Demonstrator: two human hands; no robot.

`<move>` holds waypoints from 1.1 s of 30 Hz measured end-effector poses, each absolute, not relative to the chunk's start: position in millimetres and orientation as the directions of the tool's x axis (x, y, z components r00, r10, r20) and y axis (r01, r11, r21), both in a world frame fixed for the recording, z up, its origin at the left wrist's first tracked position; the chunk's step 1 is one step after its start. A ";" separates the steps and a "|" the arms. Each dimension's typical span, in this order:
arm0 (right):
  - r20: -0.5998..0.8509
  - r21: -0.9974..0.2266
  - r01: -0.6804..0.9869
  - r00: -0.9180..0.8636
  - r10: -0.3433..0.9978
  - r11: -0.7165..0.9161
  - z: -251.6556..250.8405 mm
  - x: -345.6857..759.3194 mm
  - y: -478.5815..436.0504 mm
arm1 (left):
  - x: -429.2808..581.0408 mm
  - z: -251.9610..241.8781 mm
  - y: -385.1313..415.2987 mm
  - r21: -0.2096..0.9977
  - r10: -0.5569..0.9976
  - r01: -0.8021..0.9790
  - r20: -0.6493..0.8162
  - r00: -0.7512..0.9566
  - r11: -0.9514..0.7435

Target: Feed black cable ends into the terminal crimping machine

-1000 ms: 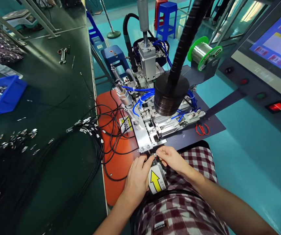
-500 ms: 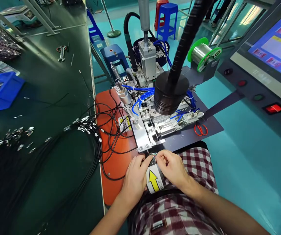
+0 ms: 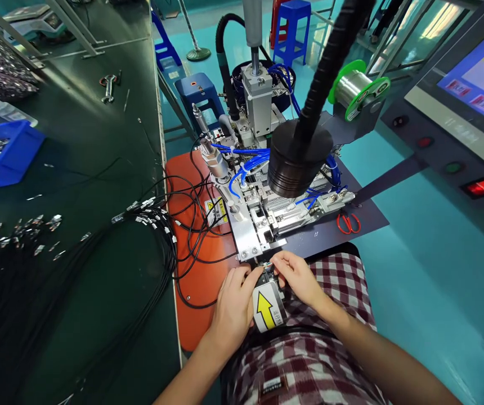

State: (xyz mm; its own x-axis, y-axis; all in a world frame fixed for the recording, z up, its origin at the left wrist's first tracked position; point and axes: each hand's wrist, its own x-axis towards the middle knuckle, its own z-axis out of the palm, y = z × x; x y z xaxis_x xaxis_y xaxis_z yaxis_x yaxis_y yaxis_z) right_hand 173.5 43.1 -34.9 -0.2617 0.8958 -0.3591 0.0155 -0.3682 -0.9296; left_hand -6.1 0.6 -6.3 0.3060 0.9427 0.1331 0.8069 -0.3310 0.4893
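Observation:
My left hand (image 3: 234, 298) rests at the front edge of the machine, closed, its thumb by a small metal fixture. A black cable (image 3: 200, 306) loops up to this hand and disappears under it. Opposite it, my right hand (image 3: 297, 279) pinches the ends of thin coloured wires (image 3: 268, 264) between thumb and forefinger. These wires lie across the gap between both hands, over the fixture; their far ends are hidden by my left fingers. Just below is a white plate with a yellow arrow (image 3: 265, 309). The metal soldering machine (image 3: 248, 236) stands directly ahead.
A black flexible hose nozzle (image 3: 299, 160) hangs over the machine. Red-handled scissors (image 3: 348, 223) lie at right, below a solder wire spool (image 3: 355, 90). A control panel (image 3: 448, 129) rises on the right. Bundled black cables (image 3: 164, 242) and a blue bin (image 3: 12, 163) occupy the left table.
My right hand has shifted slightly up and away from the arrow plate, its fingers straightening along the coloured wires, which show more now. My left hand stays nearly still. The view has shifted slightly.

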 end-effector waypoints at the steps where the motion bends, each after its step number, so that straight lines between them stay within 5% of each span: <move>1: -0.353 -0.933 0.020 -0.254 0.900 -0.360 -33.4 171.5 42.5 | -5.9 -6.6 0.5 0.489 0.943 0.807 0.147 0.299 -0.332; 12: -0.478 -0.807 -0.193 -0.342 0.809 -0.558 -37.1 160.5 48.3 | -4.2 -11.5 0.4 0.520 0.951 0.797 0.152 0.270 -0.309; 19: -0.436 -0.838 -0.186 -0.338 0.834 -0.513 -33.9 161.1 48.8 | -11.1 -8.7 -14.9 0.592 0.974 0.774 0.120 0.192 -0.225; 27: -0.400 -0.859 -0.172 -0.362 0.842 -0.482 -42.0 162.3 51.2 | -29.0 -16.1 -79.2 0.188 0.993 0.982 0.108 -0.051 0.030; 33: -0.391 -0.872 -0.158 -0.344 0.854 -0.463 -42.4 161.6 52.8 | -42.5 -19.0 -63.2 0.118 0.996 0.992 0.089 0.026 -0.036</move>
State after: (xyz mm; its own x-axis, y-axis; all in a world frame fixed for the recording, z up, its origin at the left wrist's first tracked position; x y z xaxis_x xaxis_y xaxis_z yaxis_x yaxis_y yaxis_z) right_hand 161.6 52.8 -42.4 -0.3438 0.8539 -0.3907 -0.1583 -0.4628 -0.8722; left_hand -42.5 -63.2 -19.0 0.0260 0.9957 0.0892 0.9923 -0.0365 0.1183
